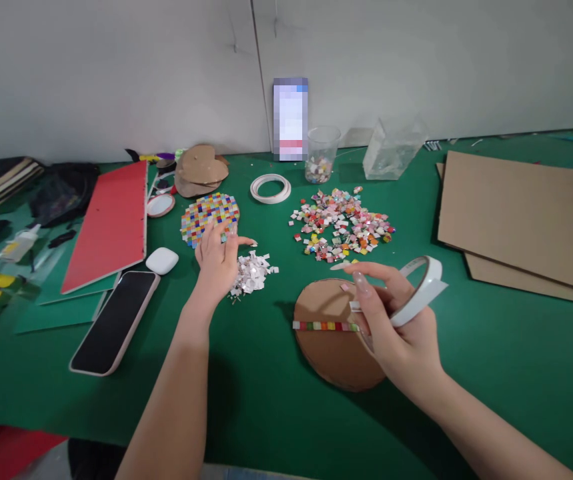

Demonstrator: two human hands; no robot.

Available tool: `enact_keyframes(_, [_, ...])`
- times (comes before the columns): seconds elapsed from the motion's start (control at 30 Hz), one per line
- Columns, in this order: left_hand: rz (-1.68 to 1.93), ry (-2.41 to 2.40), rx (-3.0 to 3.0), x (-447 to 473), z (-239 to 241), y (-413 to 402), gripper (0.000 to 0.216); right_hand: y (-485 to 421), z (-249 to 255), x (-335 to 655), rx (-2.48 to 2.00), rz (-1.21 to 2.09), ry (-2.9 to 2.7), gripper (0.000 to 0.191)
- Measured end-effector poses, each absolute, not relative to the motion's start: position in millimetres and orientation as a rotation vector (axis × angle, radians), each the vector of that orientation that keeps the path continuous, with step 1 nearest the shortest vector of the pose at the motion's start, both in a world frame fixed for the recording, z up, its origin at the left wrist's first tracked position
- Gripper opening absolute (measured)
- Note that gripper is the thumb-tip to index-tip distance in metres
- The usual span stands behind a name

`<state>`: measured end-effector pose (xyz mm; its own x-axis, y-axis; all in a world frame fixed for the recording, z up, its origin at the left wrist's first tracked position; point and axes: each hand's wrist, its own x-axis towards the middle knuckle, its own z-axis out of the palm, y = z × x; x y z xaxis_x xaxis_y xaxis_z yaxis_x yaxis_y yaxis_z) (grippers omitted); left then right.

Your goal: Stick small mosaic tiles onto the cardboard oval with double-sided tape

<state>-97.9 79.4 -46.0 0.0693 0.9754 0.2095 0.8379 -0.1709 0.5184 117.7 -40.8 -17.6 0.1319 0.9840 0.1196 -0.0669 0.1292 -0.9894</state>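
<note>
My right hand (406, 333) grips a roll of white double-sided tape (419, 293), whose loose end sticks out to the right. Below that hand lies a round cardboard disc (336, 363) with one row of small coloured tiles (323, 326) across it; my fingers hide its right part. With fingers apart, my left hand (219, 257) hovers by the pile of white paper scraps (253, 272). Partly behind it rests a disc covered in coloured mosaic tiles (209, 212). Loose mosaic tiles (341, 223) lie heaped beyond the cardboard disc.
Another tape roll (270, 189), a plastic cup of tiles (320, 157) and a clear box (393, 153) stand at the back. Cardboard sheets (516, 220) lie right. A black-screened phone (116, 323), white case (162, 261) and red board (111, 227) are left.
</note>
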Motion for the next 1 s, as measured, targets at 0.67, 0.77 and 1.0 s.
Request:
enact_keyframes(0.67, [0.959, 1.885, 1.965, -103, -40, 80, 0.057, -40, -18, 118, -1.102, 1.063, -1.113, 0.015])
enact_keyframes(0.77, [0.992, 1.882, 1.983, -104, -40, 81, 0.052, -40, -18, 118, -1.112, 1.059, -1.114, 0.015])
enact_keyframes(1.0, [0.956, 1.734, 1.969, -107, -35, 80, 0.023, -41, -17, 118, -1.123, 1.043, -1.132, 0.015])
